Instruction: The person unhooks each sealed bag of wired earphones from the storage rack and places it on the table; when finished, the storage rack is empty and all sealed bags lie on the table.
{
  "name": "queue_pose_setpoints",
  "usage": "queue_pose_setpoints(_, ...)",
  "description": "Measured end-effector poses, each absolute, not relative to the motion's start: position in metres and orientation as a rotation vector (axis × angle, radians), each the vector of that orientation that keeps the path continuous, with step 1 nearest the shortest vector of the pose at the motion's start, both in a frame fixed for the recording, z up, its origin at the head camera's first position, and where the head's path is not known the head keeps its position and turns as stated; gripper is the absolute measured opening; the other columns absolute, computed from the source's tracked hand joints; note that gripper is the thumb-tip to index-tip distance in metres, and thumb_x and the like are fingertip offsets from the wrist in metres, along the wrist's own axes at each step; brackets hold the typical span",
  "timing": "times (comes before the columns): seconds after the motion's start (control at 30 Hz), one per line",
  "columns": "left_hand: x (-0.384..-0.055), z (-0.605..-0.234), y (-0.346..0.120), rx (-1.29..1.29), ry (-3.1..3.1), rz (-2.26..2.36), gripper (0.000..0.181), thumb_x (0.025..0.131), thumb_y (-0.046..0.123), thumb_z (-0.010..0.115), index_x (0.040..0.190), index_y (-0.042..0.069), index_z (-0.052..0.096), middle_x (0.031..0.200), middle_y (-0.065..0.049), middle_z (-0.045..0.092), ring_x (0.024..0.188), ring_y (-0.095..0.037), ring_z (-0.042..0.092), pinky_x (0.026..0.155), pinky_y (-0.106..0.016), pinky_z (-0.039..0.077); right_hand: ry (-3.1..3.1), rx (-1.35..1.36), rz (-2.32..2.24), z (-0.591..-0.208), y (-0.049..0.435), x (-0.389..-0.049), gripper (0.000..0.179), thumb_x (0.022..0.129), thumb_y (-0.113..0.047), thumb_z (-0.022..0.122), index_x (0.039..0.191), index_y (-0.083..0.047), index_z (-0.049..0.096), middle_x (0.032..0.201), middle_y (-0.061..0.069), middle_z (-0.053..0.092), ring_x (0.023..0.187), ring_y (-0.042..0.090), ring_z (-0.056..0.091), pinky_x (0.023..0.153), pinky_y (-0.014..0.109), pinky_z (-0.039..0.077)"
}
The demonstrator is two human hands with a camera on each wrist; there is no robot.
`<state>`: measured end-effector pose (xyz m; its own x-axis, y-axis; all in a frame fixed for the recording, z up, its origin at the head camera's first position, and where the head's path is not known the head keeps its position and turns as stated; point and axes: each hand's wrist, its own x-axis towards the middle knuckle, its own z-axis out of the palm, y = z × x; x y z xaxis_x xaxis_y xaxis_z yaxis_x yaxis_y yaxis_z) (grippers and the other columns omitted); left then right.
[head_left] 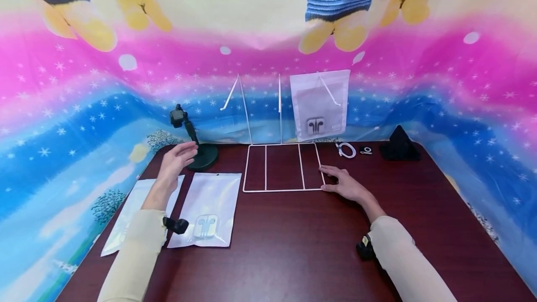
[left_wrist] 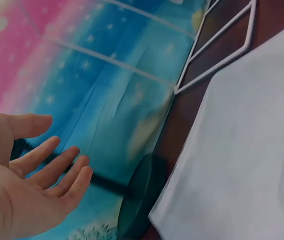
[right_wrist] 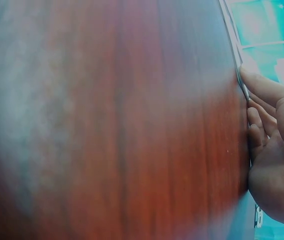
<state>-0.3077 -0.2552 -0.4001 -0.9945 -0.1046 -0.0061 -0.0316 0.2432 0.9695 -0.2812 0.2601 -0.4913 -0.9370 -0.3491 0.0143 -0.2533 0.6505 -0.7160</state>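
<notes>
The table looks like grained wood, smooth and softly glossy. Toward its far edge, the rack looks like smooth, coated metal wire. Near the left edge, the pouches look like shiny plastic. By the far right corner, the black holder looks matt.

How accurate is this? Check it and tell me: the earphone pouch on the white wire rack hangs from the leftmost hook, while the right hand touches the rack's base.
One thing is wrong: the head view shows the earphone pouch hanging from the rightmost hook. The right hand does touch the white wire rack's base.
</notes>
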Motion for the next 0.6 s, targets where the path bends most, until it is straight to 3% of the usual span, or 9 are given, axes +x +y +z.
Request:
queue_pose_setpoints(0.37, -0.32, -0.417, -0.207, 0.054, -2.478, -2.018, 0.048, 0.105, 0.018, 0.063, 0.151, 0.008, 0.052, 0.153, -0.016, 0.053, 0.139, -0.033, 0.051, 0.117, -0.049, 0.039, 2.747, -0.501, -1.163, -0.491, 0.26, -0.28, 0.066, 0.1, -0.023, 0.071, 0.158, -0.007, 0.043, 0.163, 0.02, 0.037, 0.143, 0.044, 0.032, 0.115, 0.066, 0.03)
queue_pose_setpoints(0.6, -0.322, -0.434, -0.185, -0.023, -2.546, -2.026, 0.043, 0.107, 0.011, 0.056, 0.149, 0.005, 0.054, 0.148, -0.022, 0.056, 0.131, -0.037, 0.058, 0.113, -0.049, 0.044, 2.743, -0.497, -1.166, -0.494, 0.259, -0.28, 0.067, 0.1, -0.025, 0.071, 0.158, -0.008, 0.043, 0.164, 0.019, 0.035, 0.144, 0.044, 0.03, 0.115, 0.066, 0.029)
